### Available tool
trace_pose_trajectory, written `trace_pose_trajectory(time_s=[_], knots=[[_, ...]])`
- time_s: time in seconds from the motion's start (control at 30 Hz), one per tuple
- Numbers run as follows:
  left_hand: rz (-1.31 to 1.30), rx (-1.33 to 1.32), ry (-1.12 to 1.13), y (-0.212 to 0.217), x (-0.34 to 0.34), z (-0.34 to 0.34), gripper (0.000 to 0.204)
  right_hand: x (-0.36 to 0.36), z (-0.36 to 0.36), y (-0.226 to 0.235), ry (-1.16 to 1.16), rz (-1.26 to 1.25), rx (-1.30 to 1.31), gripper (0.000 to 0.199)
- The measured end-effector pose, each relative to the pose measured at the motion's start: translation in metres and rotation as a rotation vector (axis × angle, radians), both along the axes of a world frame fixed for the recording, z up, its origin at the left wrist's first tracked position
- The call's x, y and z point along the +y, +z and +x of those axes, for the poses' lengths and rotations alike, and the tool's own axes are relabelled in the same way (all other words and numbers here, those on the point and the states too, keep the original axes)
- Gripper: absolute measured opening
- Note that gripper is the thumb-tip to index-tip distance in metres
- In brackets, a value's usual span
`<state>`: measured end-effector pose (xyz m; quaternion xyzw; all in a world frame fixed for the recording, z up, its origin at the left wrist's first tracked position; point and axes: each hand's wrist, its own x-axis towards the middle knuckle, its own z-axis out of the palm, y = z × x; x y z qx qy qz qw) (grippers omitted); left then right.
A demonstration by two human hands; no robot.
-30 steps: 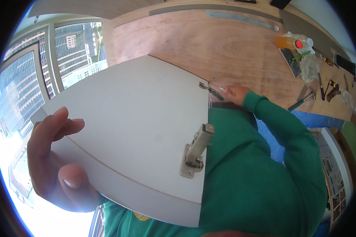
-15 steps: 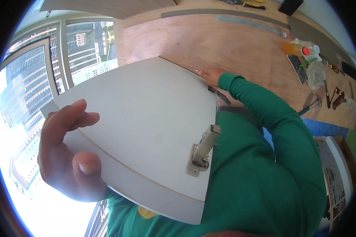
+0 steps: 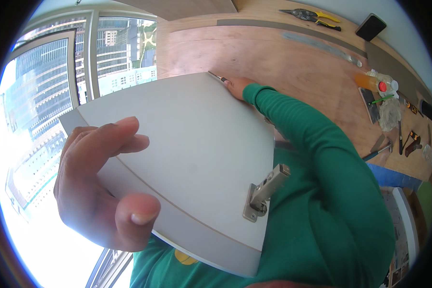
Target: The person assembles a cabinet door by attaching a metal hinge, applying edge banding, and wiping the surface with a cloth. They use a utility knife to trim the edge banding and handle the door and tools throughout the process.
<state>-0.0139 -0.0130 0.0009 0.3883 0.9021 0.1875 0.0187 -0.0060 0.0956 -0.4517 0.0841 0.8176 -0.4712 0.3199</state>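
- White panel [image 3: 197, 144], mid-frame: could be tipped, the left hand [image 3: 93, 185] being held with digits apart.
- Upper-centre edge: could be nicked by the slim tool [image 3: 216, 76] clamped in the right hand [image 3: 237, 88].

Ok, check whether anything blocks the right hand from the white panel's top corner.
Nothing visible does: the slim tool in the right hand points to that corner of the white panel, and the nearer metal hinge sits lower, out of the way.
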Motion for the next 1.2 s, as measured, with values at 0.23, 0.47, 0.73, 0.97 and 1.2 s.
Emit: trace_pose_trajectory(time_s=[0.23,0.47,0.73,0.97,1.2], knots=[[0.011,0.016,-0.066,-0.005,-0.002,-0.002,0.072,-0.008,-0.017,-0.008,0.043,0.054,0.009,0.052],[0.006,-0.011,-0.061,0.001,-0.004,0.001,0.073,-0.008,-0.014,0.002,0.066,0.012,-0.041,0.057],[-0.024,-0.036,-0.067,0.001,-0.005,0.000,0.077,-0.007,-0.022,0.002,0.059,0.049,-0.023,0.058],[-0.060,-0.047,-0.158,0.002,-0.009,-0.006,0.079,-0.004,-0.029,0.019,0.127,0.084,-0.066,0.056],[-0.038,-0.064,-0.190,0.000,-0.010,-0.011,0.081,-0.004,-0.023,-0.003,0.119,0.079,0.007,0.057]])
